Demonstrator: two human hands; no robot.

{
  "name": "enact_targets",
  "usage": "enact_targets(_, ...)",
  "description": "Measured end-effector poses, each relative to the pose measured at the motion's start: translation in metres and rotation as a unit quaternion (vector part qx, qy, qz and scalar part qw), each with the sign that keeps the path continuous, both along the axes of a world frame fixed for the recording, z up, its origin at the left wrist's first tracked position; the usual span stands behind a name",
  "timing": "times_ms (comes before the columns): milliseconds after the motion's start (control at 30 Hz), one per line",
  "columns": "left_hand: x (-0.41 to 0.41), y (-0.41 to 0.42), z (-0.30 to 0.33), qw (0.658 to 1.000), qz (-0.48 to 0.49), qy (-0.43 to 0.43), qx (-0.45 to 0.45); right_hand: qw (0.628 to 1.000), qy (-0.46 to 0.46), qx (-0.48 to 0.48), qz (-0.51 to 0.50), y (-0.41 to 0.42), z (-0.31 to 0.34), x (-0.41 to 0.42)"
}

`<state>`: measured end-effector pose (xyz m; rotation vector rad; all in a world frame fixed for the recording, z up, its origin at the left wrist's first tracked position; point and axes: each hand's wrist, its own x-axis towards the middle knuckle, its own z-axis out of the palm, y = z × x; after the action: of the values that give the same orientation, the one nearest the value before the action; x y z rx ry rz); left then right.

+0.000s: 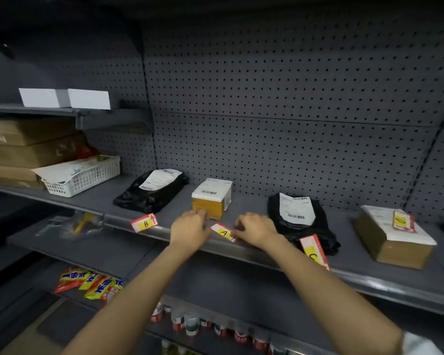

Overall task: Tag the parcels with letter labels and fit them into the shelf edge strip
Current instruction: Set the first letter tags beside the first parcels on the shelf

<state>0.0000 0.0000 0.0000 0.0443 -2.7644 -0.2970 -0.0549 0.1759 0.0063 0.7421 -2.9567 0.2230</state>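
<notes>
Matt grey metal shelf (92, 198) with a smoother, slightly shiny edge strip (256, 254) along its front. Behind it, a matt perforated metal back panel (280, 98). Two parcels in glossy, crinkled black plastic (149, 196) (303, 226), each with a white paper shipping label. A small cardboard box (212, 201) wrapped in shiny brown tape, and a larger matt cardboard box (395, 242). Paper letter label A (223, 232) and label B (144, 222), red and yellow. A white plastic lattice basket (85, 179).
</notes>
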Motion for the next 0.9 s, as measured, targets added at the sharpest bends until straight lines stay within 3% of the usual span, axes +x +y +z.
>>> enact_targets(267,-0.031,-0.006,-0.011,1.0,-0.005,-0.019,0.015,0.995,-0.09,-0.034,-0.008,-0.015,-0.009,-0.026)
enact_targets(600,-0.028,-0.017,-0.021,0.995,-0.018,-0.003,0.102,0.981,-0.187,-0.045,0.002,-0.033,-0.007,-0.028)
enact_targets(700,-0.028,-0.025,-0.019,0.995,-0.014,0.014,0.1,0.985,-0.167,-0.046,0.027,-0.04,-0.005,-0.03)
enact_targets(900,-0.018,-0.067,-0.005,0.993,0.027,0.072,0.085,0.98,-0.062,-0.167,0.086,-0.07,0.019,-0.03)
